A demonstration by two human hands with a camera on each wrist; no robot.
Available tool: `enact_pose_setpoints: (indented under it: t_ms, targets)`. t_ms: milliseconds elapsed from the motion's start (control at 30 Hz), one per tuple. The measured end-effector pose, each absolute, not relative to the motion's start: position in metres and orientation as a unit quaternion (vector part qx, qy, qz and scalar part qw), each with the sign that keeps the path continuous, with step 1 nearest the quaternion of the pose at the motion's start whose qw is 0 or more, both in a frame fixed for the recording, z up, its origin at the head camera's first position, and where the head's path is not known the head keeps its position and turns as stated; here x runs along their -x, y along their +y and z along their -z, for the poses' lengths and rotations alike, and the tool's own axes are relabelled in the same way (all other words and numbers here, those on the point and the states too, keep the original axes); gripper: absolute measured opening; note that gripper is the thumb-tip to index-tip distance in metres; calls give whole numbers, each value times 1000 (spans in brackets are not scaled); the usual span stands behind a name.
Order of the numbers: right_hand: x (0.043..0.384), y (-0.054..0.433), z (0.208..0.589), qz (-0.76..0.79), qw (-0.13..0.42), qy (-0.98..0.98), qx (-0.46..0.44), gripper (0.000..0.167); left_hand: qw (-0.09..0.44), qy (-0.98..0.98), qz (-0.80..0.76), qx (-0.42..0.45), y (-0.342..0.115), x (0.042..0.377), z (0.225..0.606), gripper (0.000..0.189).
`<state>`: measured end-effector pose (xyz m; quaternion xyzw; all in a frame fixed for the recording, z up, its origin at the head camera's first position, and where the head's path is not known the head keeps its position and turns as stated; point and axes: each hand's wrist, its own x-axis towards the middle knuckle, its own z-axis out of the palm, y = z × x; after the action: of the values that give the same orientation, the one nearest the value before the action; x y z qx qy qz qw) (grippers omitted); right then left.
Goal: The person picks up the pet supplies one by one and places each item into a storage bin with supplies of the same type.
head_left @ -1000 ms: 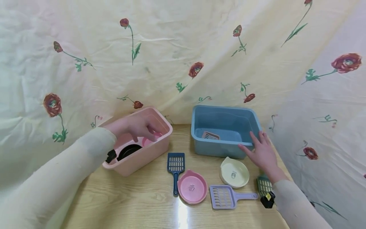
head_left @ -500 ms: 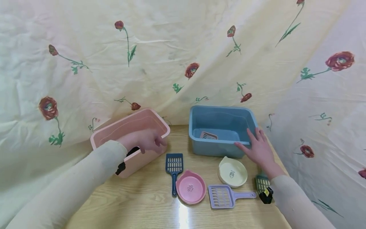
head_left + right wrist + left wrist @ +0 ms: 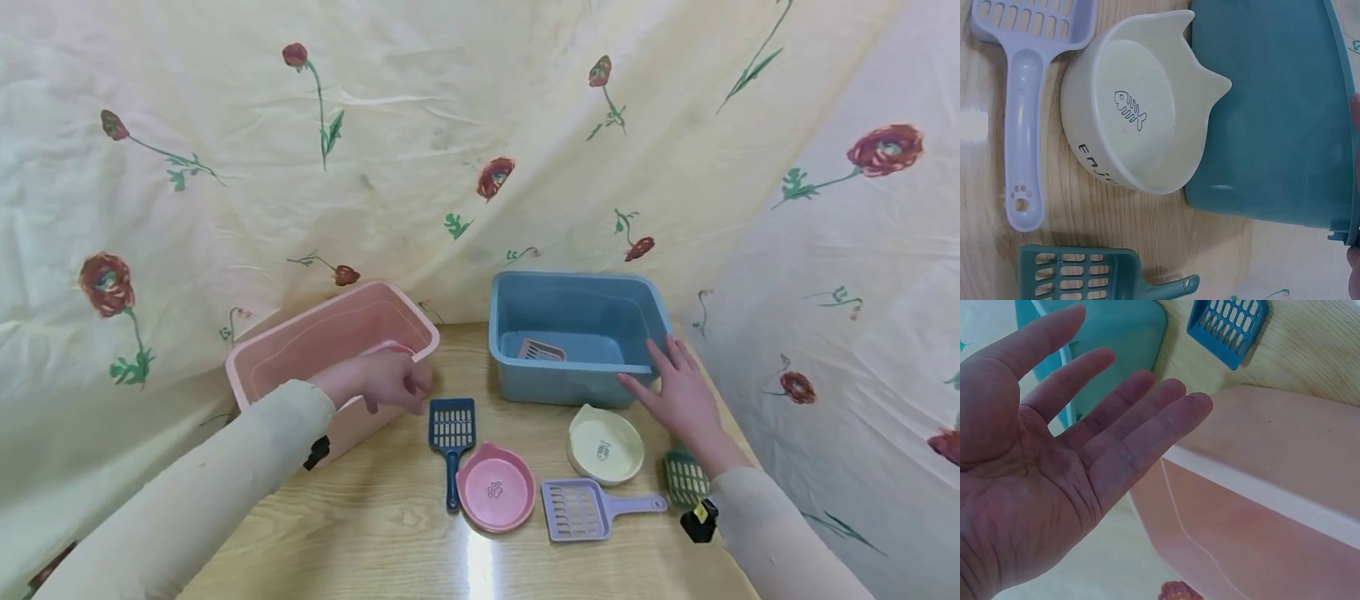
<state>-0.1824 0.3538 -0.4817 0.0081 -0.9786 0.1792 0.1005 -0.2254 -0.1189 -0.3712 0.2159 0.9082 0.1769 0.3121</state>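
Already in blue bin [image 3: 562,385]: pink litter scoop [image 3: 542,351]. Seemingly left on surface [image 3: 345,533]: cream bowl [image 3: 606,448], pink bowl [image 3: 497,487], three scoops [image 3: 633,505]. My left hand [image 3: 386,379] over pink bin [image 3: 360,429], right hand [image 3: 684,400] at blue; fingers apart.

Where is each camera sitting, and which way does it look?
Head: worn on the head, looking forward and down at the pink box and blue box; left hand, right hand and sleeves show.
Left wrist: worn there, looking toward the pink box; the left hand shows, palm side.
Right wrist: worn there, looking at the cream bowl and purple scoop; bits of the right hand show.
Shared: head and right wrist both see the cream bowl.
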Motion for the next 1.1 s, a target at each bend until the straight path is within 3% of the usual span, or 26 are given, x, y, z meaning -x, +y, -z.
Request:
enact_pose_setpoints:
  t_ms: [233, 533, 667, 733, 933, 1100]
  targets:
    - [176, 354, 480, -156, 151, -976, -29, 80, 333, 899, -199, -205, -123, 225, 372, 47]
    - [171, 346, 482, -136, 267, -949, -101, 60, 336, 899, -202, -195, -128, 225, 374, 49]
    - [168, 343, 486, -131, 293, -939, -122, 55, 337, 900, -204, -186, -131, 225, 377, 50]
    - [166, 343, 488, -131, 296, -938, -123, 60, 335, 901, -204, -184, -132, 225, 379, 50]
    - [161, 343, 493, -120, 316, -932, -128, 95, 331, 903, -208, -179, -133, 222, 384, 50]
    - [162, 344, 493, -115, 327, -928, -135, 95, 335, 903, -208, -173, -129, 220, 393, 45]
